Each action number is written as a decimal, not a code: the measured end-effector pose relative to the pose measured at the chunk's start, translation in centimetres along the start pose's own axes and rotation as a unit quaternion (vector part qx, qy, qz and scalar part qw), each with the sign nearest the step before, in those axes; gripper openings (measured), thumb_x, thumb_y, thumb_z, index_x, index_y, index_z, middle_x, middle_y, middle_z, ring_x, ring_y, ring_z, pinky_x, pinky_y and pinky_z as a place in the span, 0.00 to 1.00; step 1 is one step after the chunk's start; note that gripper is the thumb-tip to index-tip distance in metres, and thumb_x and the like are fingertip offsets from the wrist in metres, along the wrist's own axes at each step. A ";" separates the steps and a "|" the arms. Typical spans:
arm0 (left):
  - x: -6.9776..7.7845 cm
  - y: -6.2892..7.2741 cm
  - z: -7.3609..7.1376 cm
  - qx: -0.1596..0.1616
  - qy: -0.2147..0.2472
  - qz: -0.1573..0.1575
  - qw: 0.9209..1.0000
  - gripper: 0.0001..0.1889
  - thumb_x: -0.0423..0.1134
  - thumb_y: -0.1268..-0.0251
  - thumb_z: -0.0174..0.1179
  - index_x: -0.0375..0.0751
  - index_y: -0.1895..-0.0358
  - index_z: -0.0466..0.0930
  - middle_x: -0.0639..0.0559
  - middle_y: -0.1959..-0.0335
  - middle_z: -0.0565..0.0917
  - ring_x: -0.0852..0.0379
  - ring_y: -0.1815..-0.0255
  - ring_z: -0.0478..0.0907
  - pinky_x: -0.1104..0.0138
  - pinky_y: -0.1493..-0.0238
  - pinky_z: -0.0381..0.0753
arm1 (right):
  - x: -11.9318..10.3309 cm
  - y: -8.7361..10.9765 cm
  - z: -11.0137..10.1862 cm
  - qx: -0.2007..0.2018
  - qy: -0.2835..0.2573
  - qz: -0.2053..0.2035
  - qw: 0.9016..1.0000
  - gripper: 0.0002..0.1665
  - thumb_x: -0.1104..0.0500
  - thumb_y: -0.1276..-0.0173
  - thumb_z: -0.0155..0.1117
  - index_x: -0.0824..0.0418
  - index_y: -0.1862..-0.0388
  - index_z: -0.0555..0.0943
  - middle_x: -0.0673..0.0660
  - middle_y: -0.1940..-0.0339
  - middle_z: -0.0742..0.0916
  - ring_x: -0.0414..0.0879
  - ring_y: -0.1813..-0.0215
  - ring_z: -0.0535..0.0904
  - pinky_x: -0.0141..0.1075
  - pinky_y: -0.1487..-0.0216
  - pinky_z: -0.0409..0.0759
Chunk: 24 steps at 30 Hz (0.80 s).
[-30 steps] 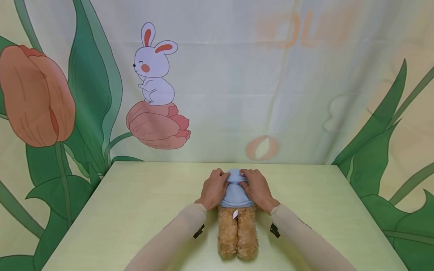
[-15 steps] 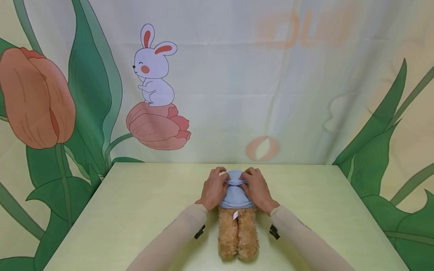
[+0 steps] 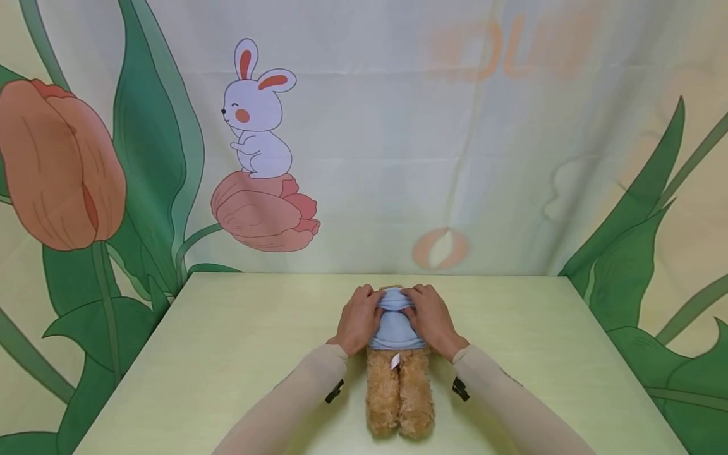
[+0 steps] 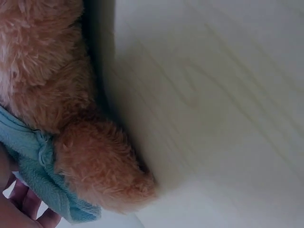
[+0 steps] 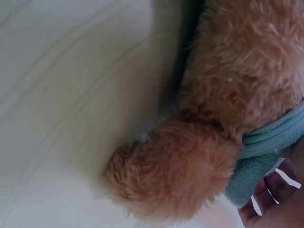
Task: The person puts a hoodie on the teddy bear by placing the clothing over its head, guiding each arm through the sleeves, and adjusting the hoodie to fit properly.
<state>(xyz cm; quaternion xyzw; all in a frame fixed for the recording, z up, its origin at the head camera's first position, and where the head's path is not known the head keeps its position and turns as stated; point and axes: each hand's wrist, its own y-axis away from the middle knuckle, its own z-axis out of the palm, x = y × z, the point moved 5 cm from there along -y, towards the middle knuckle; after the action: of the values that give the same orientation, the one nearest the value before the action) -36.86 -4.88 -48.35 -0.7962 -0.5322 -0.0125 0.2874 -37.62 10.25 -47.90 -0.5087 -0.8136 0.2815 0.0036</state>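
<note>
A brown plush toy [image 3: 399, 392] lies on the table, its two furry legs toward me and a white tag between them. A light blue garment [image 3: 394, 330] covers its body, with a folded band of cloth near the far end. My left hand [image 3: 358, 321] pinches that fold on the left side, and my right hand [image 3: 435, 321] pinches it on the right. A sliver of brown fur shows beyond the fold. In the wrist views, furry limbs [image 4: 102, 166] stick out beside the cloth [image 5: 254, 175]. The toy's face is hidden.
The pale wood-grain table [image 3: 239, 354] extends around the toy on both sides. Behind it hangs a backdrop cloth [image 3: 364, 139] printed with tulips, leaves and a white rabbit, meeting the table's far edge.
My fingers lifted the cloth fold slightly, then lowered it toward me. Brown fur now shows past its far edge, where earlier only blue cloth was seen. The toy's legs stay put.
</note>
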 end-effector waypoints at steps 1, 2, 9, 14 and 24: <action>0.0 0.0 0.0 0.000 -0.002 0.001 1.000 0.13 0.35 0.31 0.60 0.43 0.45 0.82 0.49 0.63 0.75 0.55 0.63 0.71 0.63 0.65 0.77 | 0.0 0.0 0.0 0.002 0.002 -0.003 1.000 0.18 0.62 0.36 0.70 0.61 0.47 0.82 0.59 0.53 0.86 0.55 0.49 0.80 0.48 0.46 0.79; 0.0 0.0 -0.1 0.001 0.000 0.003 1.000 0.12 0.35 0.31 0.60 0.43 0.47 0.83 0.50 0.64 0.74 0.56 0.64 0.70 0.64 0.67 0.75 | 0.0 0.0 0.0 0.006 0.003 -0.007 1.000 0.16 0.62 0.37 0.70 0.60 0.49 0.83 0.58 0.54 0.85 0.55 0.50 0.80 0.48 0.47 0.79; 0.1 0.0 -0.3 0.009 0.046 0.022 0.999 0.04 0.31 0.32 0.60 0.44 0.61 0.81 0.49 0.54 0.77 0.51 0.53 0.75 0.59 0.59 0.80 | -0.2 0.3 -0.1 0.035 -0.016 -0.025 0.999 0.09 0.66 0.39 0.70 0.57 0.62 0.81 0.57 0.57 0.82 0.55 0.55 0.77 0.47 0.54 0.78; 0.0 0.2 -0.2 -0.004 0.077 0.025 0.997 0.04 0.29 0.32 0.58 0.43 0.59 0.77 0.45 0.50 0.80 0.46 0.50 0.79 0.55 0.52 0.80 | -0.4 0.4 -0.1 0.037 -0.026 -0.025 0.999 0.09 0.67 0.37 0.69 0.58 0.62 0.79 0.58 0.55 0.82 0.55 0.54 0.79 0.48 0.54 0.79; -0.4 0.3 0.3 -0.018 0.059 0.001 0.998 0.15 0.32 0.32 0.60 0.43 0.44 0.72 0.45 0.55 0.76 0.48 0.54 0.75 0.56 0.53 0.79 | -0.5 0.5 0.4 0.020 -0.020 -0.033 0.999 0.13 0.68 0.36 0.67 0.57 0.57 0.76 0.57 0.60 0.79 0.53 0.57 0.75 0.45 0.56 0.78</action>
<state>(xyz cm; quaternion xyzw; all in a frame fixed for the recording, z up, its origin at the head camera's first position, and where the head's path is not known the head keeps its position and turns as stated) -36.87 -5.15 -48.82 -0.7998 -0.5127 -0.0688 0.3044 -37.04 9.81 -48.35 -0.4760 -0.8241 0.3070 0.0067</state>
